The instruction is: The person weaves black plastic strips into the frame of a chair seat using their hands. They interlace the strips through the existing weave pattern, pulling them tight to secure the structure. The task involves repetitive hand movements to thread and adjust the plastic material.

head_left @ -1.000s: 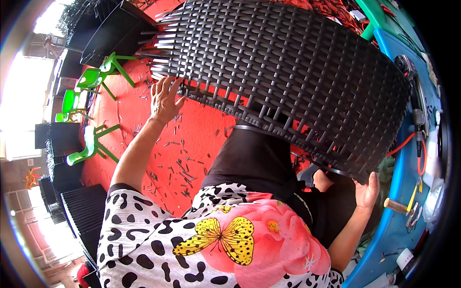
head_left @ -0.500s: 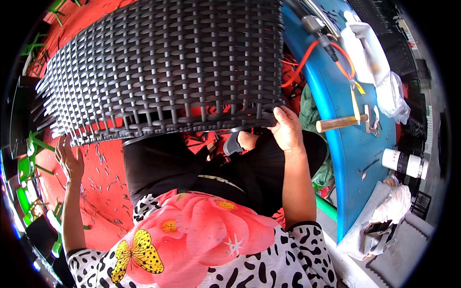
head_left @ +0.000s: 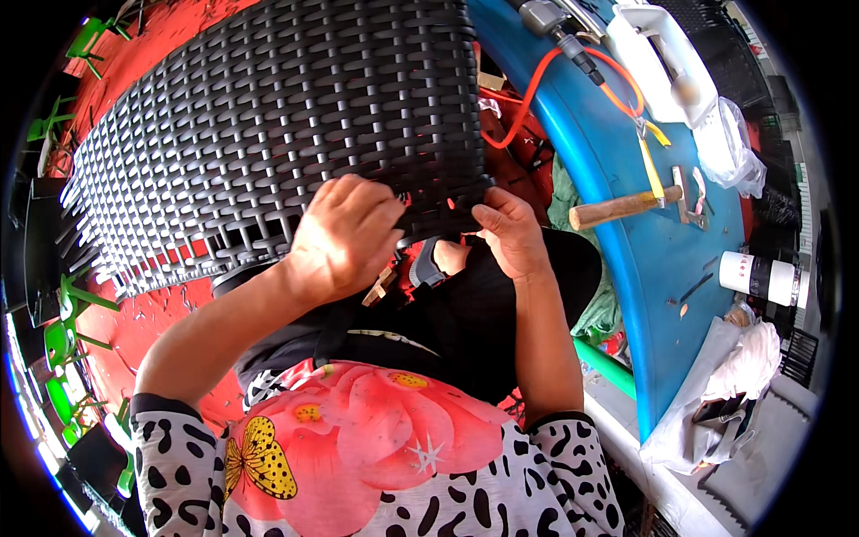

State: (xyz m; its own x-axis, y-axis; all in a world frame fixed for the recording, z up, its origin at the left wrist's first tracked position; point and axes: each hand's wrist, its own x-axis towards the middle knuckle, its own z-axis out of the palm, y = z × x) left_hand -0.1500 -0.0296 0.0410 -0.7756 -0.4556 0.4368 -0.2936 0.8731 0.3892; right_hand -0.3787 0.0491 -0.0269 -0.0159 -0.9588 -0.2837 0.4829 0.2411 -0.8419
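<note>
A black woven wicker panel (head_left: 295,107) lies across my lap and stretches away from me, with a looser row of weave along its near edge. My left hand (head_left: 344,234) is closed at that near edge, right of its middle; its fingertips are hidden behind the knuckles, against the strands. At the panel's near right corner, my right hand (head_left: 512,234) pinches the edge between thumb and curled fingers. Loose strand ends (head_left: 79,228) stick out along the panel's left side.
To my right stands a blue table (head_left: 608,224) bearing a hammer (head_left: 626,208), an air tool (head_left: 559,36) with an orange hose (head_left: 534,89), a white bin (head_left: 667,67), a white cup (head_left: 756,277) and plastic bags. Scraps litter the red floor (head_left: 152,345); green chairs (head_left: 88,40) stand left.
My left hand has moved right from the panel's left corner to its near edge, close to my right hand. The panel has shifted slightly left. My right hand stays at the corner.
</note>
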